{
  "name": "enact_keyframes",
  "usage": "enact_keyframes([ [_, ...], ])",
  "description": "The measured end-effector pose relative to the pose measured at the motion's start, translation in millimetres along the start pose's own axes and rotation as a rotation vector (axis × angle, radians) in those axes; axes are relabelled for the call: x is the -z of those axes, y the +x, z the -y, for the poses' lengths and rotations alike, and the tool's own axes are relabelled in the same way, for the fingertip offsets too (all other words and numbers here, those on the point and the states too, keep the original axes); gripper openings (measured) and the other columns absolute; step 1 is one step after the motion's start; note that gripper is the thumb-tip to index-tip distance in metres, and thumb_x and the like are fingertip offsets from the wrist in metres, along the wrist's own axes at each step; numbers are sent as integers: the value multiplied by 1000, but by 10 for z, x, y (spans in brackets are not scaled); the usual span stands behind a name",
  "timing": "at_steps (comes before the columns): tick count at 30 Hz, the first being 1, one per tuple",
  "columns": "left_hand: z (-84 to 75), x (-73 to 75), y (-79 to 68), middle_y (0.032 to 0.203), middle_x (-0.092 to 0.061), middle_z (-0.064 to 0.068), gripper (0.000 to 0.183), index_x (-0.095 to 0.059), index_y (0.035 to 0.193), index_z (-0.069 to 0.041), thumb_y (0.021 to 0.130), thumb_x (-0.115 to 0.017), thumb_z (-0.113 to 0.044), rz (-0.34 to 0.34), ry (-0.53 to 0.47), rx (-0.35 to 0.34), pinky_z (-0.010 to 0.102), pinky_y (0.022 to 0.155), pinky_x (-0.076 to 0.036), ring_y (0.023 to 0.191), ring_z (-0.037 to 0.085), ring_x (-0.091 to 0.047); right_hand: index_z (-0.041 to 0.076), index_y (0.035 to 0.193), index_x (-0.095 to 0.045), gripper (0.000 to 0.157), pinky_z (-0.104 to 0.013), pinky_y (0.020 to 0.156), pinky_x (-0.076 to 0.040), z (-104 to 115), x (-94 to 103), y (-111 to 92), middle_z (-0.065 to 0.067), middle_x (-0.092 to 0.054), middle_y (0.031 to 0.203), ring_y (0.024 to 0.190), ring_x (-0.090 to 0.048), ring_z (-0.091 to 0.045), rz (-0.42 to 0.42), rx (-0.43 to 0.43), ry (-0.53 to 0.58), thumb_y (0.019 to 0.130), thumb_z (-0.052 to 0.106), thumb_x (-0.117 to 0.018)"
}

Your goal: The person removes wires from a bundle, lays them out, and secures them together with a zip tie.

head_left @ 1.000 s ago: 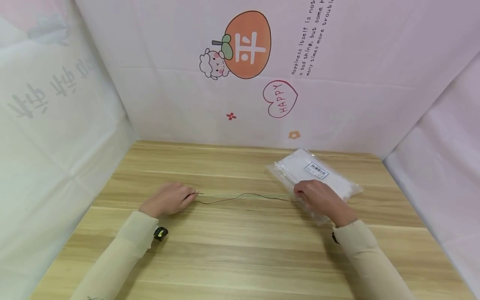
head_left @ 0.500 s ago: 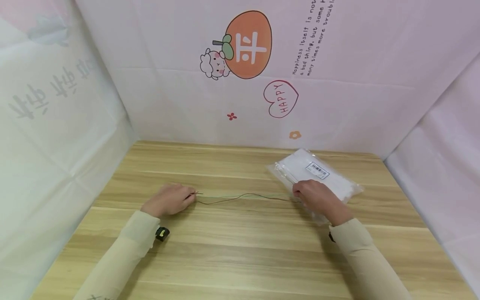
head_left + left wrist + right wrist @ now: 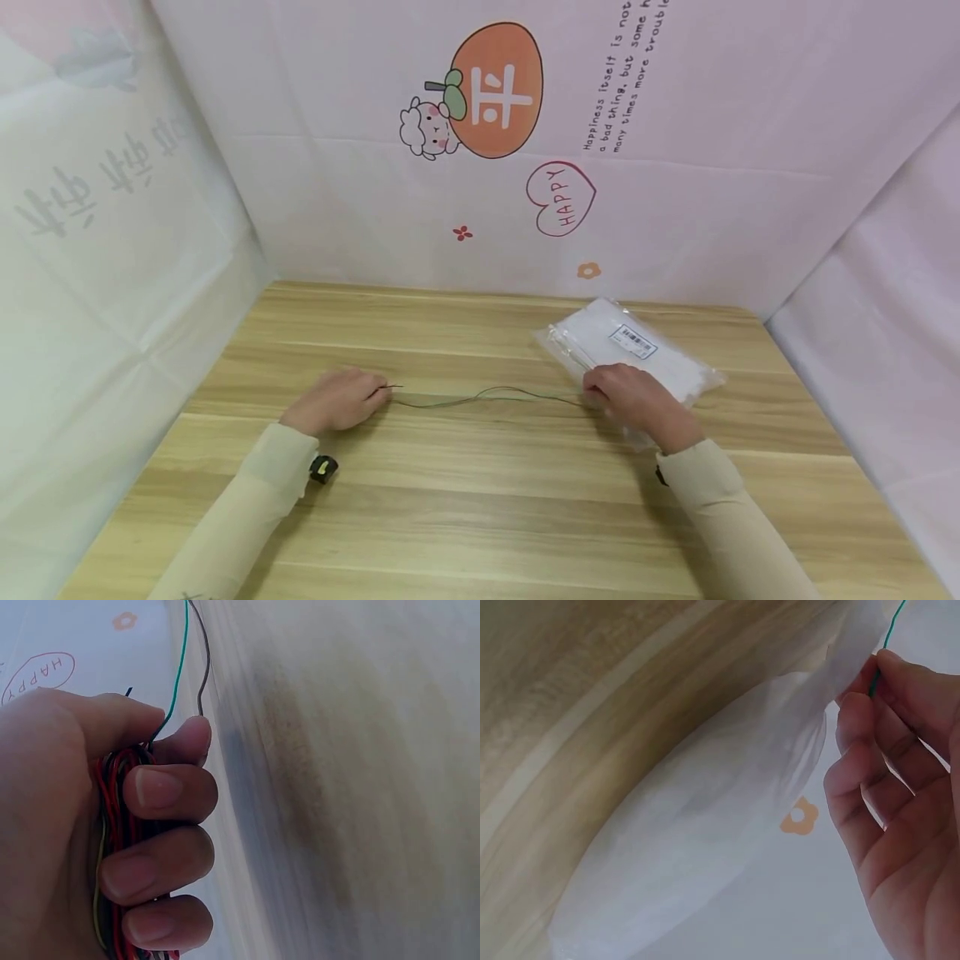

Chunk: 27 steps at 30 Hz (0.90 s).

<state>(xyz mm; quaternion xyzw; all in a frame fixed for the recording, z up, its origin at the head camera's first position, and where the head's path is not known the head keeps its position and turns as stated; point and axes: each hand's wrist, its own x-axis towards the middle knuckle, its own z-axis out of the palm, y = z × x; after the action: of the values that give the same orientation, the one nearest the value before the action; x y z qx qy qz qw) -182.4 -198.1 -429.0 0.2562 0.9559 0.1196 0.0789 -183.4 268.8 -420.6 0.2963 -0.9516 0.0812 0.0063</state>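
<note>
My left hand [image 3: 341,400] curls its fingers around a bundle of thin wires [image 3: 112,787], mostly red and black with a yellowish strand. A green wire [image 3: 181,671] and a dark brown wire [image 3: 206,667] leave it between thumb and index finger. Both run loosely across to my right hand [image 3: 633,400], wavy and crossing each other in the head view. There, thumb and index finger pinch the green wire [image 3: 891,628]. How the brown wire ends at the right hand is hidden. A short dark wire tip [image 3: 129,692] sticks up beside the left thumb.
A clear plastic bag [image 3: 600,329] with white contents and a barcode label lies under and behind the right hand. Its bulging side [image 3: 682,810] rises near the right fingers. White printed cloth [image 3: 337,208] encloses the wooden table [image 3: 465,500] at the back and sides.
Both hands keep their hold, the right one having drifted very slightly left. Between them the green wire sags lower and now runs closer to the brown one.
</note>
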Motion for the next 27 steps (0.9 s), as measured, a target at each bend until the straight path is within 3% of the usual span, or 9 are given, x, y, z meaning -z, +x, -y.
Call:
enact_keyframes([
  [9, 71, 44, -68, 72, -51, -3, 36, -57, 82, -20, 113, -45, -32, 14, -25, 51, 40, 74, -47, 70, 14, -51, 20, 80, -66, 20, -35, 71, -51, 19, 59, -49, 11, -65, 79, 74, -56, -10, -47, 14, -9, 94, 12, -77],
  [18, 64, 97, -111, 75, -56, -3, 32, -65, 90, -19, 113, -46, -30, 13, -29, 57, 40, 72, -47, 73, 14, -53, 20, 79, -63, 22, -28, 64, -42, -23, 149, -129, 11, -57, 74, 70, -48, -6, -45, -24, 0, 96, 12, -73],
  [22, 36, 87, -109, 73, -55, -3, 30, -66, 91, -18, 112, -48, -28, 3, -4, 40, 40, 72, -47, 72, 13, -53, 19, 83, -67, 17, -29, 65, -46, -4, 172, -146, 11, -63, 78, 72, -52, -5, -55, -22, -9, 97, 14, -74],
  [27, -37, 55, -63, 68, -48, -4, 32, -58, 81, -20, 111, -48, -26, -26, 18, -12, 36, 68, -45, 67, 12, -48, 16, 87, -71, 11, -31, 69, -53, 71, 176, -126, 9, -68, 82, 75, -59, -6, -77, 15, 18, 95, 11, -76],
])
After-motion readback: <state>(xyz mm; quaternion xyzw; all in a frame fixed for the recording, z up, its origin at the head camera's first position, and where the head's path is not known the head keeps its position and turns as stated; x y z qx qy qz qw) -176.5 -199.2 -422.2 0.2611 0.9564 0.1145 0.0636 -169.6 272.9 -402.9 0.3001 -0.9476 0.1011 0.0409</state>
